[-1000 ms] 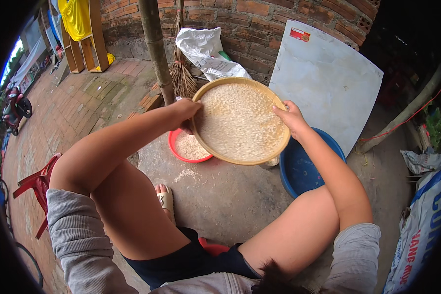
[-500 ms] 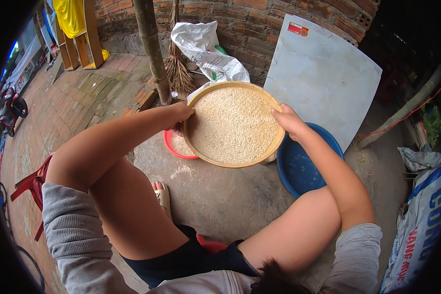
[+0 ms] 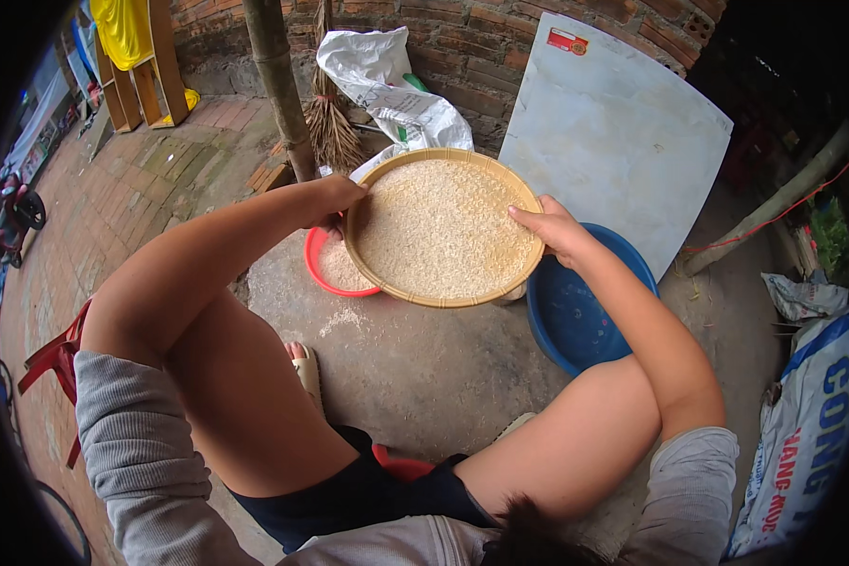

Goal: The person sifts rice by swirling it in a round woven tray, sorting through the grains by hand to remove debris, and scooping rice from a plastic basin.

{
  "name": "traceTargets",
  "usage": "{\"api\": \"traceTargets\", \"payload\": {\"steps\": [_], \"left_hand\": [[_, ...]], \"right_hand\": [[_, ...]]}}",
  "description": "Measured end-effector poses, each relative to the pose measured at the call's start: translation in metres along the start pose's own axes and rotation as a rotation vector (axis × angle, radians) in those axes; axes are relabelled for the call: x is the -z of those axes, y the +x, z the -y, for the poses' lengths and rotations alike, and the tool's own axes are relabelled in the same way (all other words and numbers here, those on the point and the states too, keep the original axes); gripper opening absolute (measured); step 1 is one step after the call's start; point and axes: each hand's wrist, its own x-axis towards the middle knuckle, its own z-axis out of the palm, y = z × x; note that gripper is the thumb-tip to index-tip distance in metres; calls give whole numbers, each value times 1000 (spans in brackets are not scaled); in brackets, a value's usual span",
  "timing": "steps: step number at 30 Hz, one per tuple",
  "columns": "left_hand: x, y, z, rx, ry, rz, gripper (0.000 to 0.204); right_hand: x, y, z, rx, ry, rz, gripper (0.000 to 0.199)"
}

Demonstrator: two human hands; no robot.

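Observation:
Between my hands is a round, shallow winnowing basket (image 3: pixel 443 301) with a yellowish woven rim, raised above the floor. A wide layer of pale, husked-looking grain (image 3: pixel 434 226) covers most of its bottom. My left hand (image 3: pixel 341 196) is closed on the left rim, its fingers partly hidden. On the right rim my right hand (image 3: pixel 555 229) keeps its grip, thumb over the inside and fingers underneath. Partly behind the basket at the left stands a red basin (image 3: pixel 313 267) with more grain (image 3: pixel 340 268). To the right, below my right forearm, sits a blue basin (image 3: pixel 585 311).
Spilled grain (image 3: pixel 341 322) dots the concrete. A bamboo pole (image 3: pixel 278 85), a straw broom (image 3: pixel 330 137) and a white sack (image 3: pixel 377 80) stand near the brick wall. A pale board (image 3: pixel 623 132) leans there too. Printed sacks (image 3: pixel 807 434) lie far right, a red chair (image 3: pixel 58 363) left.
The whole view has shifted slightly, with the basket and surroundings sitting a little higher and further left. My right thumb reaches further over the rim. Both hands keep hold of the basket.

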Motion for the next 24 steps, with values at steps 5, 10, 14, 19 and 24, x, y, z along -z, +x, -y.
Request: {"api": "traceTargets", "payload": {"steps": [5,10,14,19,24], "left_hand": [[-41,-15,-19,-73,-12,-24,41],[-31,-15,-20,-110,34,-69,40],[-16,-11,-11,-128,64,-81,40],[-21,-17,-14,-141,86,-66,43],[-20,-22,-15,-127,91,-89,41]], "right_hand": [[23,19,-31,145,28,-198,51],[30,16,-29,444,-164,-16,40],[21,12,-25,513,-375,-26,33],[21,6,-19,442,-427,-42,35],[17,7,-16,408,-387,39,33]]}}
